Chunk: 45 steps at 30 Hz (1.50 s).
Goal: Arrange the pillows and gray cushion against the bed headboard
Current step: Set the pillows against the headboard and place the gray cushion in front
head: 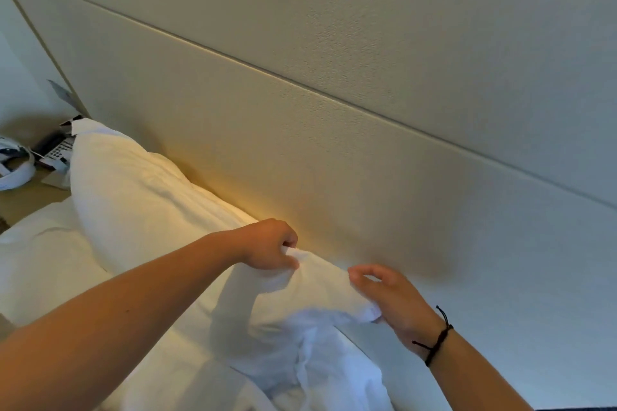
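A white pillow (143, 197) leans upright against the beige padded headboard (300, 157), running from the far left toward the middle. My left hand (270, 245) grips the pillow's top edge near its right end, fingers curled into the fabric. My right hand (390, 300) rests against the pillow's right corner with fingers loosely spread; a black cord bracelet is on that wrist. No gray cushion is in view.
White bedding (50, 264) lies crumpled below and left of the pillow. A nightstand (23, 197) at the far left carries a white headset, a remote and papers. The headboard stretches on to the right of the pillow.
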{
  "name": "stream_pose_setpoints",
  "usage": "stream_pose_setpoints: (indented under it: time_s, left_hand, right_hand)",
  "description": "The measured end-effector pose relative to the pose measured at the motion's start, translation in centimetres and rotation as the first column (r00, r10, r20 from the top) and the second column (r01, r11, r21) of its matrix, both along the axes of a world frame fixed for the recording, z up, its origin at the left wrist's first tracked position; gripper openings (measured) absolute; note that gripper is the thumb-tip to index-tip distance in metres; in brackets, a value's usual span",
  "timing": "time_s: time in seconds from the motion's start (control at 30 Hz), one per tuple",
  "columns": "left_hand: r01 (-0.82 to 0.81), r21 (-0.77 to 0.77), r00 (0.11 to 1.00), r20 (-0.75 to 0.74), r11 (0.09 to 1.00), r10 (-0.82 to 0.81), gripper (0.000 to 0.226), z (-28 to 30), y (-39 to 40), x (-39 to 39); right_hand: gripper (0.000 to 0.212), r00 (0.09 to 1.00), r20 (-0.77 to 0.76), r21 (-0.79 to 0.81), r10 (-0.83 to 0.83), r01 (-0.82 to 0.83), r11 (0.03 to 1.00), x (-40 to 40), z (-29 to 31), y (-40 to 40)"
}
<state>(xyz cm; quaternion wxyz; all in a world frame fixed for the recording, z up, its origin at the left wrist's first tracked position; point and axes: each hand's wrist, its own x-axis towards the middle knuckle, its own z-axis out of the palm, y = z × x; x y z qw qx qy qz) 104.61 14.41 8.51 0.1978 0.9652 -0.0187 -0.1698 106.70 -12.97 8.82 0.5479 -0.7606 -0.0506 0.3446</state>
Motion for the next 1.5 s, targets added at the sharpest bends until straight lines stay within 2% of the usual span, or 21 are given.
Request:
stream_pose_setpoints:
  time_s: [0.07, 0.1, 0.2, 0.3, 0.43, 0.57, 0.63, 0.7, 0.8, 0.87, 1.0, 1.07, 1.2, 1.27, 1.33, 1.5]
  left_hand:
    - [0.022, -0.003, 1.000, 0.003, 1.000, -0.022, 0.034, 0.6, -0.3, -0.3]
    - [0.037, 0.004, 0.999, 0.012, 0.999, -0.037, 0.030, 0.9, -0.4, -0.4]
    - [0.060, -0.039, 0.995, 0.080, 0.997, -0.056, 0.028, 1.7, -0.8, -0.8]
    - [0.059, -0.044, 0.991, 0.126, 0.997, -0.053, 0.026, 2.7, -1.0, -0.8]
    - [0.001, 0.112, 0.983, 0.181, 0.994, -0.022, 0.028, 3.3, 0.3, -0.8]
    - [-0.072, 0.387, 0.969, 0.247, 0.919, -0.029, 0.024, 2.5, 2.7, -1.1]
    - [-0.149, 0.457, 0.952, 0.307, 0.877, 0.002, 0.023, 2.0, 3.8, -1.5]
    - [-0.222, 0.483, 0.928, 0.372, 0.847, 0.031, 0.024, 1.5, 4.6, -1.7]
    - [-0.270, 0.522, 0.908, 0.417, 0.809, 0.035, 0.025, 0.8, 5.0, -2.0]
    - [-0.270, 0.565, 0.910, 0.415, 0.780, 0.013, 0.024, 0.3, 5.2, -2.2]
    - [-0.241, 0.634, 0.928, 0.372, 0.735, -0.016, 0.023, -0.3, 6.4, -2.8]
    - [-0.274, 0.563, 0.920, 0.390, 0.780, 0.042, 0.019, -0.3, 7.0, -3.0]
    - [-0.361, 0.249, 0.873, 0.430, 0.899, 0.231, 0.012, -0.2, 7.7, -2.8]
    - [-0.387, 0.144, 0.858, 0.419, 0.911, 0.298, 0.012, -0.3, 8.0, -2.5]
    - [-0.382, 0.107, 0.857, 0.414, 0.918, 0.308, 0.012, -0.5, 8.4, -2.3]
    - [-0.315, 0.115, 0.888, 0.385, 0.942, 0.250, 0.014, -1.4, 10.5, -2.0]
  right_hand:
    - [0.033, 1.000, 0.016, 0.123, -0.009, 0.007, 0.992, -0.3, 0.7, -0.7]
    - [0.039, 0.997, 0.071, 0.141, 0.008, -0.018, 0.990, -0.4, 1.1, -0.8]
    - [0.049, 0.962, 0.269, 0.100, 0.035, -0.064, 0.993, -0.7, 2.0, -1.0]
    - [0.041, 0.899, 0.433, 0.024, 0.069, -0.088, 0.996, -1.0, 2.7, -1.1]
    - [0.034, 0.717, 0.696, -0.045, 0.039, -0.011, 0.999, -1.5, 3.2, -1.5]
    - [0.035, 0.516, 0.850, -0.144, 0.103, 0.040, 0.989, -1.8, 3.0, -1.9]
    - [0.030, 0.473, 0.865, -0.231, 0.170, 0.074, 0.970, -1.5, 2.4, -1.9]
    - [0.027, 0.502, 0.812, -0.398, 0.297, 0.105, 0.911, -0.8, 1.8, -1.8]
    - [0.035, 0.538, 0.615, -0.711, 0.576, 0.064, 0.700, 0.0, 0.8, -1.2]
    - [0.037, 0.535, 0.508, -0.800, 0.674, 0.003, 0.600, -0.1, 0.1, -0.6]
    - [0.022, 0.470, 0.419, -0.863, 0.777, -0.060, 0.501, -1.0, -1.0, 0.7]
    - [0.021, 0.431, 0.458, -0.851, 0.778, -0.042, 0.524, -1.2, -0.8, 1.8]
    - [0.024, 0.341, 0.647, -0.698, 0.682, -0.096, 0.710, -0.8, 0.8, 6.2]
    - [0.026, 0.379, 0.687, -0.600, 0.620, -0.187, 0.778, -0.2, 1.4, 9.6]
    - [0.025, 0.452, 0.681, -0.517, 0.576, -0.260, 0.816, 0.7, 1.4, 13.4]
    - [0.004, 0.695, 0.506, -0.303, 0.510, -0.410, 0.860, 2.6, 0.2, 21.5]
